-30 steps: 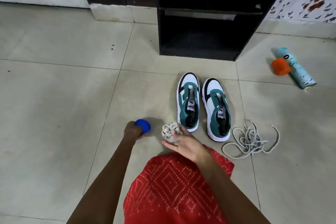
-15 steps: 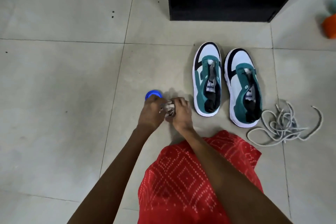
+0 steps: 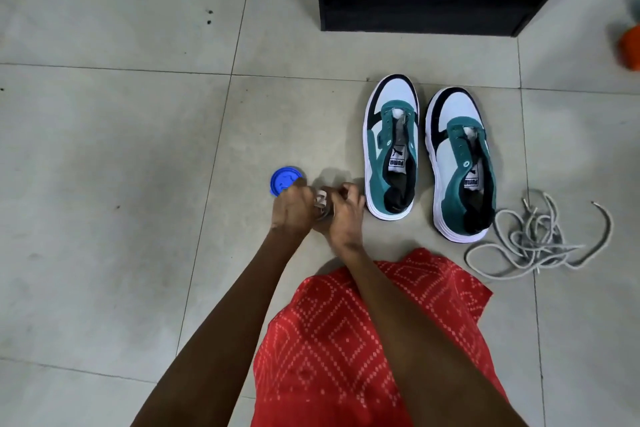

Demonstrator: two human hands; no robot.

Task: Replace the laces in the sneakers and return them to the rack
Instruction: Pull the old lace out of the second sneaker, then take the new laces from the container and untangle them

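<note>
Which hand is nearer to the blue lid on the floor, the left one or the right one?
Left. The left hand is right beside the blue lid, overlapping its near edge; the right hand is farther, toward the sneakers. Both grip the lace bundle.

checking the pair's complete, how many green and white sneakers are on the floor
2. One green, white and black sneaker stands just right of the right hand; the second sneaker stands beside it, next to the loose grey laces. None seem hidden.
</note>
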